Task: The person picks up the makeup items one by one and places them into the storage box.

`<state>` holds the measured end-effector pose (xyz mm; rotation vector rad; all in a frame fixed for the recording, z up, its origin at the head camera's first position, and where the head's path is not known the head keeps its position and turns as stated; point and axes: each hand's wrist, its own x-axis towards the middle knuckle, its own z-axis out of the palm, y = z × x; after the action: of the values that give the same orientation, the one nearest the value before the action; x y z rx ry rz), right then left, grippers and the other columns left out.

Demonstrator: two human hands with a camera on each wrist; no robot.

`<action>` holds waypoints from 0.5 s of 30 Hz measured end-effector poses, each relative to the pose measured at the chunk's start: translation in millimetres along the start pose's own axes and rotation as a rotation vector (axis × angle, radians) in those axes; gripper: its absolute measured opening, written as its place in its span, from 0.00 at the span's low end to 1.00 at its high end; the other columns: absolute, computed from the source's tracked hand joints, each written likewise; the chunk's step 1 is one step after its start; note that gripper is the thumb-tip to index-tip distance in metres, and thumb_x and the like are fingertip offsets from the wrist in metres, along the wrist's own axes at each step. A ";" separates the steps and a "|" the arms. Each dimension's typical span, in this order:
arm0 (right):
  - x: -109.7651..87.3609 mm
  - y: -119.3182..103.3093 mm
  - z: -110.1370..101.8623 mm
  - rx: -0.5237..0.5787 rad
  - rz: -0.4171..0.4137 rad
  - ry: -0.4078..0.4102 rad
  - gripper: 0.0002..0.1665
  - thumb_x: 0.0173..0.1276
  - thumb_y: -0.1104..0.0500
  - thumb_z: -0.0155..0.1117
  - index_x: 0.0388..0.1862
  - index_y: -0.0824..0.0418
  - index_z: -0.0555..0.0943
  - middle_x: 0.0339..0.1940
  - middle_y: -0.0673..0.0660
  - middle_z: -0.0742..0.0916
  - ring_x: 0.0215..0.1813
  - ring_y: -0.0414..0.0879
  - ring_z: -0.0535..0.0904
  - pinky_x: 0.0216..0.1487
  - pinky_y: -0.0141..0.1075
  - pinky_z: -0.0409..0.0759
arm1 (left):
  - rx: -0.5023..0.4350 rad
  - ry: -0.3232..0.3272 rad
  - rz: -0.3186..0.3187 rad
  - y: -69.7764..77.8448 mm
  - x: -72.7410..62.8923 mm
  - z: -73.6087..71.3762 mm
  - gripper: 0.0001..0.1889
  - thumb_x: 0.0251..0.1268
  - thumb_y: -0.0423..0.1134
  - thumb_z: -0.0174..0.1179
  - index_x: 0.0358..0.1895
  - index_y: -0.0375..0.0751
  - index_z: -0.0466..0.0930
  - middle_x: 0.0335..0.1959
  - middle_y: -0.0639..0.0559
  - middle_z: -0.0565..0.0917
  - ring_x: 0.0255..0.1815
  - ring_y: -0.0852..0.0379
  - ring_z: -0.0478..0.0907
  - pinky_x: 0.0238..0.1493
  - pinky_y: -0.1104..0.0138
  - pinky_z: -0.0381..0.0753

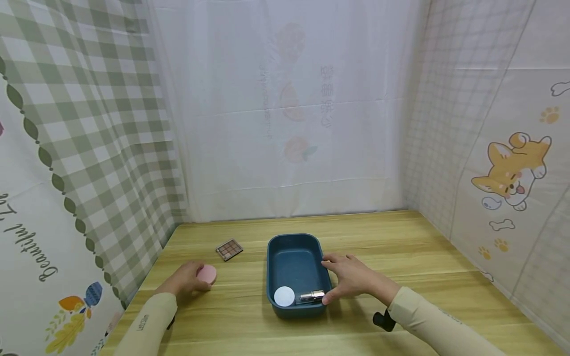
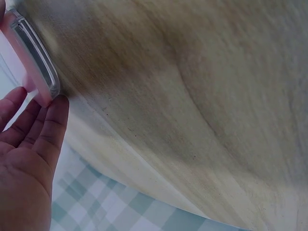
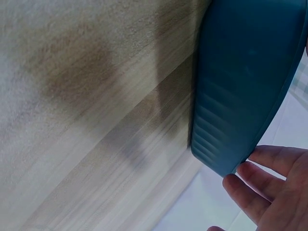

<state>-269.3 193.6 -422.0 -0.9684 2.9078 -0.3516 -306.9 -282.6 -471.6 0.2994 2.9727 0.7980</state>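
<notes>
pinching a pink round case (image 1: 207, 274) by opposite edges with the left hand (image 1: 187, 278), at the left part of the wooden counter (image 1: 378, 232). touching the rim of a blue box (image 1: 294, 267) along its right side with the right hand (image 1: 352, 277), thumb and fingers spread rather than closed round it. inside the box, toward its near end, a white disc (image 1: 284, 296) and, just right of it, a silver-and-clear tube (image 1: 312, 296). beyond the left hand, flat on the counter, a gridded makeup palette (image 1: 229, 249). small dark lettering on the left sleeve (image 1: 149, 321), too tiny to make out; likewise on the right sleeve (image 1: 427, 316). on the left curtain (image 1: 107, 118), aslant in script, "beautiful", followed by another word, cut off. on the back curtain (image 1: 222, 123), faint, reversed writing beside pale fruit prints, hard to read. on the right curtain (image 1: 463, 123), a cartoon dog (image 1: 516, 170), bones and paw prints.
</notes>
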 end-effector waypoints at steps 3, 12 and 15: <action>0.3 0.1 -0.4 0.000 -0.003 0.005 0.61 0.47 0.30 0.76 0.68 0.71 0.72 0.70 0.66 0.72 0.69 0.62 0.70 0.66 0.67 0.61 | 0.006 -0.006 0.005 0.9 -0.3 -0.3 0.23 0.45 0.39 0.79 0.40 0.32 0.77 0.34 0.47 0.78 0.34 0.52 0.71 0.36 0.59 0.74; 0.5 1.2 1.1 0.024 0.001 -0.001 0.62 0.47 0.30 0.76 0.69 0.72 0.71 0.72 0.67 0.70 0.67 0.67 0.70 0.62 0.63 0.70 | -0.024 -0.001 -0.014 7.5 -0.2 -0.5 0.20 0.43 0.38 0.74 0.39 0.33 0.78 0.31 0.49 0.77 0.31 0.53 0.71 0.32 0.62 0.73; 0.4 1.7 0.4 0.029 0.007 -0.009 0.62 0.47 0.30 0.76 0.69 0.72 0.70 0.72 0.67 0.70 0.68 0.66 0.69 0.63 0.62 0.69 | -0.009 0.018 0.017 11.4 1.8 -2.7 0.18 0.44 0.39 0.72 0.39 0.34 0.79 0.30 0.50 0.77 0.30 0.54 0.71 0.30 0.62 0.74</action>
<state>-270.6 194.6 -422.8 -0.9534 2.8888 -0.3863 -306.9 -273.9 -463.5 0.3196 2.9865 0.8197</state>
